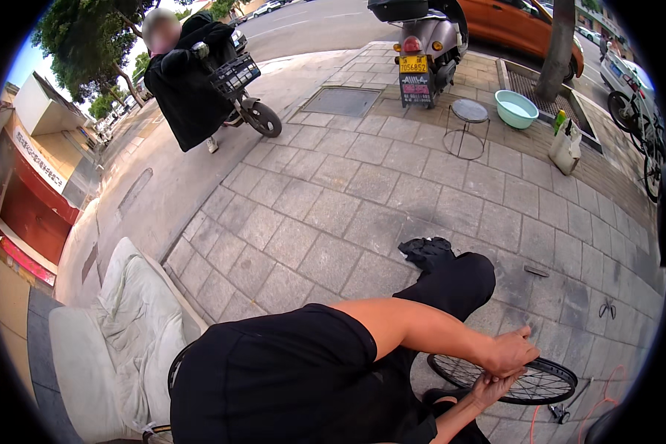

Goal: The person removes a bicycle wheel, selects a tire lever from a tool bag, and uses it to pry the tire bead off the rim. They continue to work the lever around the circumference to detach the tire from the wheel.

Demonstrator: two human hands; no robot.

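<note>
A black spoked wheel (562,372) lies low in front of me, beside my dark-trousered leg. My left hand (509,351) is over the wheel, its fingers closed in a pinch. Just below it, my right hand (493,386) is also closed, its fingertips close against the left hand. Anything between the fingers is too small or hidden to make out. Both hands cover part of the rim and spokes.
A crumpled black bag (426,253) lies past my knee. Beyond are a stool (468,112), a green basin (516,111), a cloth bag (565,148) and a parked scooter (431,55). A person with a bike (263,120) is at far left. An orange hose (607,399) lies near the wheel.
</note>
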